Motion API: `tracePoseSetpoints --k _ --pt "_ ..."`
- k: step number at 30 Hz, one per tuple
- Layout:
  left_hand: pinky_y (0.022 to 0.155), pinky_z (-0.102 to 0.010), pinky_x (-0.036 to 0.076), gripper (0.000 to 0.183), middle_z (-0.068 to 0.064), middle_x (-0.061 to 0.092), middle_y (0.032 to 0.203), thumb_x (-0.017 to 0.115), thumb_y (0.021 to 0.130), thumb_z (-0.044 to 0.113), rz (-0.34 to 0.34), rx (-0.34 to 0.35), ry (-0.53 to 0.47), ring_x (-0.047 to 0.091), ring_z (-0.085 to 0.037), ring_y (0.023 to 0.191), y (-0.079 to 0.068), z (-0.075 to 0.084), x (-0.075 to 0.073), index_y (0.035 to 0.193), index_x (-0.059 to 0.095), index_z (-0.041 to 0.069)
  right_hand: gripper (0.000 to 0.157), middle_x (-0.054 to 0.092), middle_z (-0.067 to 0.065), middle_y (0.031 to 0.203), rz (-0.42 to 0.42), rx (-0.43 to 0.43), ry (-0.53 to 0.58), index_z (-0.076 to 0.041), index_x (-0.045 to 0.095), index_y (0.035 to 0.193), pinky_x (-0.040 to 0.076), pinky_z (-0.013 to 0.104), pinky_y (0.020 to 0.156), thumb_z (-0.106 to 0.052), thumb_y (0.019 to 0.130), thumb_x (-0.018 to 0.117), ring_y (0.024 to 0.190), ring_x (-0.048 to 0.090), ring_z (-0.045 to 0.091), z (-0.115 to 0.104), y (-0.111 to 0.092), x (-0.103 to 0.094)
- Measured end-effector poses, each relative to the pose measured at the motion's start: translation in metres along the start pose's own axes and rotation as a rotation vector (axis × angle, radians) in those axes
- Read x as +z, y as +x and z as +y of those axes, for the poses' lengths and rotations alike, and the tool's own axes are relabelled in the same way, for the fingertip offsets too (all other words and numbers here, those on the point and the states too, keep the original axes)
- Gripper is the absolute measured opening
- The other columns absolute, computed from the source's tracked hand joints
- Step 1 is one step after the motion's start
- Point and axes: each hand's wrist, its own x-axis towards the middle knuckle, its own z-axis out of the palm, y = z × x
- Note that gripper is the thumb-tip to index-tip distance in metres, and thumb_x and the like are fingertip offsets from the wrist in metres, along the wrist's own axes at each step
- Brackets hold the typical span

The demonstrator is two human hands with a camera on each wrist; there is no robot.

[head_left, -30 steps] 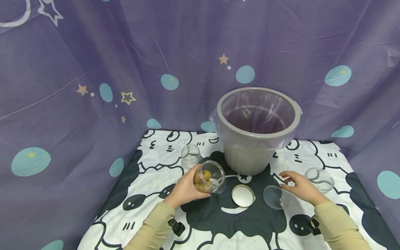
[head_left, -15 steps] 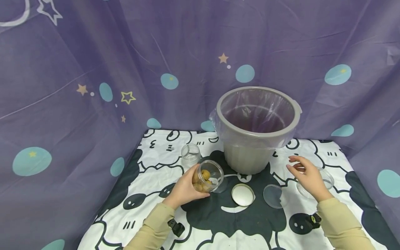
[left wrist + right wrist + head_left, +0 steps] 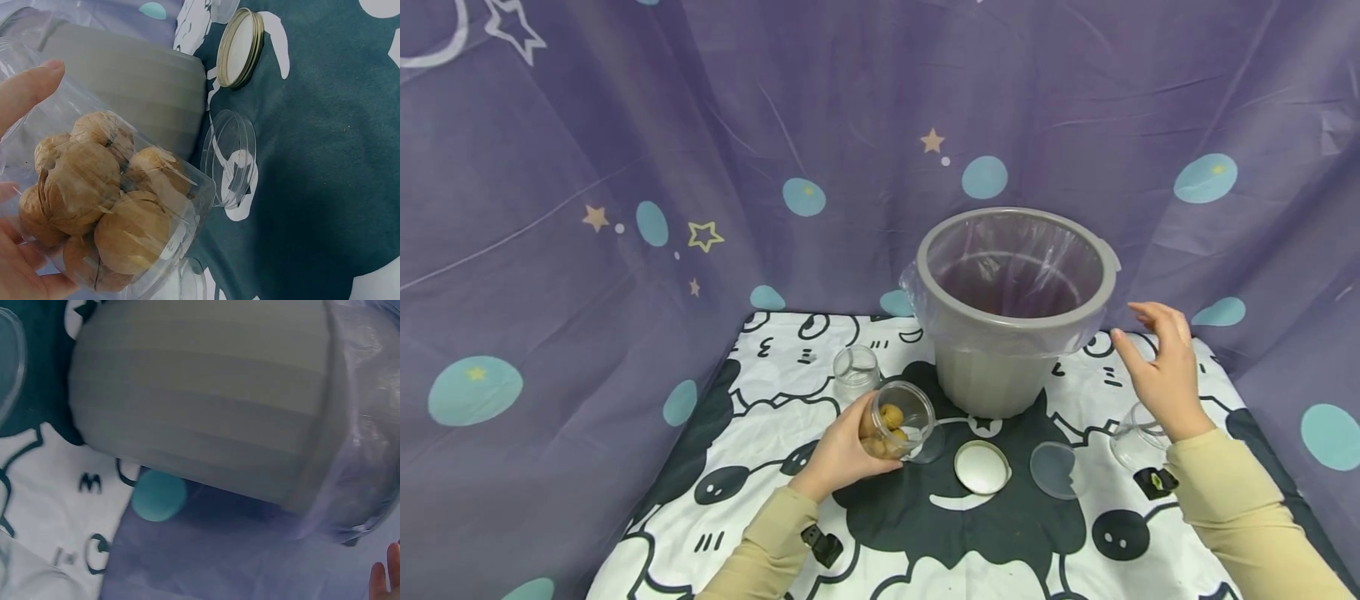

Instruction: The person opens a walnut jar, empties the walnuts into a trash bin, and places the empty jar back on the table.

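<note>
My left hand [image 3: 838,454] grips a clear jar [image 3: 919,410] that is tilted with its open mouth to the right. Several wrinkled brown balls [image 3: 81,184] lie inside it, seen close up in the left wrist view. My right hand [image 3: 1168,367] is raised in the air beside the grey bin [image 3: 988,379], fingers apart and holding nothing. Only its fingertips [image 3: 392,569] show at the corner of the right wrist view. A clear plastic liner [image 3: 1075,342] is folded over the bin's rim.
A lid with a white inside [image 3: 982,468] and a clear round lid [image 3: 1052,471] lie on the cloth. Another clear lid [image 3: 240,159] sits near the held jar. Clear jars stand at the back left [image 3: 856,367] and below my right hand [image 3: 1131,446].
My right hand has risen from beside the clear lid, moving up and away to the right of the bin. My left hand and its jar have hardly moved.
</note>
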Motion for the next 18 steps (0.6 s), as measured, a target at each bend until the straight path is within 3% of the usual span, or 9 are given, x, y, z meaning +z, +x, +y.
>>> tracePoseSetpoints --k 5,7,11,18 --pt "0.098 -0.042 0.045 0.099 -0.005 0.051 0.132 0.089 0.054 0.031 0.000 0.002 -0.002 0.053 -0.023 0.117 0.000 0.000 -0.001 0.139 0.038 0.018 0.042 0.045 0.028 0.124 -0.060 -0.057 -0.008 0.005 0.052 0.122 0.029 0.040 0.100 -0.007 0.083 0.062 0.114 0.041 0.034 -0.014 0.021 -0.002" --pt "0.098 -0.043 0.045 0.099 -0.006 0.052 0.132 0.089 0.054 0.031 0.003 0.007 -0.001 0.053 -0.024 0.117 0.001 0.000 -0.001 0.139 0.038 0.018 0.042 0.045 0.027 0.127 -0.110 -0.087 -0.020 0.003 0.053 0.123 0.027 0.053 0.100 -0.010 0.084 0.063 0.117 0.038 0.044 -0.017 0.029 -0.002" --pt "0.098 -0.043 0.045 0.099 -0.007 0.052 0.132 0.089 0.054 0.031 0.009 0.014 -0.007 0.053 -0.023 0.117 0.002 0.000 -0.001 0.138 0.038 0.018 0.044 0.042 0.025 0.135 -0.247 -0.158 -0.062 -0.004 0.052 0.128 0.023 0.062 0.102 -0.018 0.088 0.062 0.124 0.033 0.047 -0.023 0.039 -0.001" --pt "0.097 -0.042 0.046 0.099 0.000 0.053 0.129 0.089 0.053 0.030 0.006 -0.002 -0.004 0.054 -0.021 0.114 0.001 -0.001 -0.001 0.138 0.040 0.016 0.049 0.036 0.020 0.144 -0.505 -0.210 -0.158 -0.014 0.047 0.136 0.019 0.064 0.106 -0.028 0.091 0.059 0.135 0.024 0.041 -0.025 0.043 0.005"
